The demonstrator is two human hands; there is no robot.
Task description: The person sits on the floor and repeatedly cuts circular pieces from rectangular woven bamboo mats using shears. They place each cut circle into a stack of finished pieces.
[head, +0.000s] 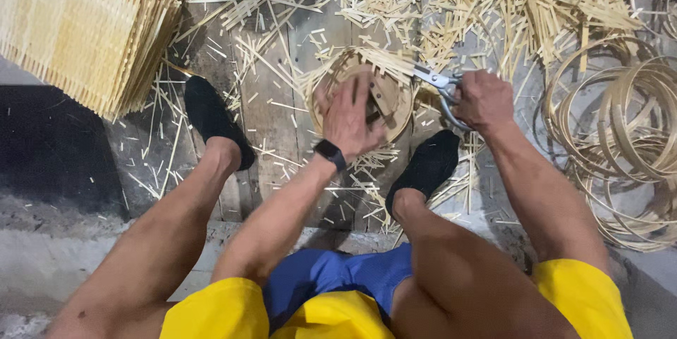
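My left hand (350,117), with a black band at the wrist, presses flat on a round woven bamboo basket (395,103) that sits on the floor between my feet. My right hand (484,100) grips metal shears (436,79), whose blades reach the basket's upper right rim where loose strip ends stick out. A wooden round form shows inside the basket under my left palm.
A stack of woven bamboo mats (81,25) lies at the upper left. Coiled bamboo hoops (624,134) pile at the right. Cut bamboo slivers (508,0) litter the wooden floorboards. My feet in black shoes (211,117) flank the basket.
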